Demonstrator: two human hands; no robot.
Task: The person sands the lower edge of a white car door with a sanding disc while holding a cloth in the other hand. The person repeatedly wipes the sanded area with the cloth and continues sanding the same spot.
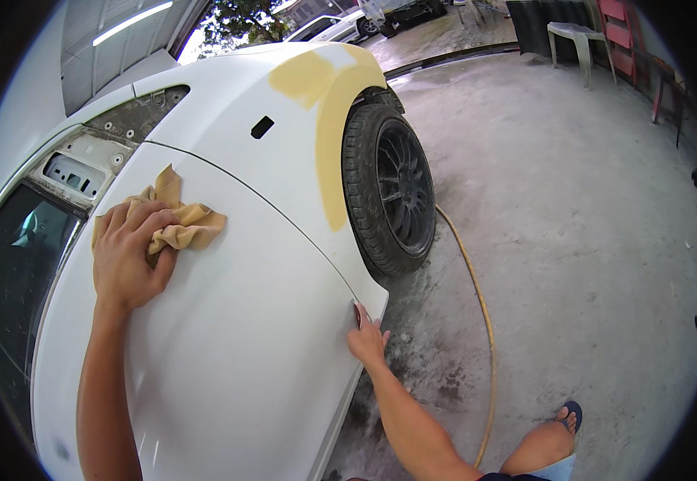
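My left hand (130,250) presses a crumpled tan cloth (192,224) onto the upper part of a white car door (228,321), just below the window, with its fingers bent over the cloth. Lower down, my right hand (367,338) is closed at the door's front edge, where the seam meets the white fender (228,104). A small dark thing shows at its fingertips, too little of it visible to name. Yellowish filler (331,160) covers the fender around the wheel arch. A dark rectangular hole is cut in the fender above it.
The black-rimmed wheel (401,188) stands right of the fender. A yellow hose (481,313) runs over the grey concrete floor (565,216) from the wheel toward my foot (571,415) in a sandal. A white plastic chair (579,40) stands far right; cars are parked outside.
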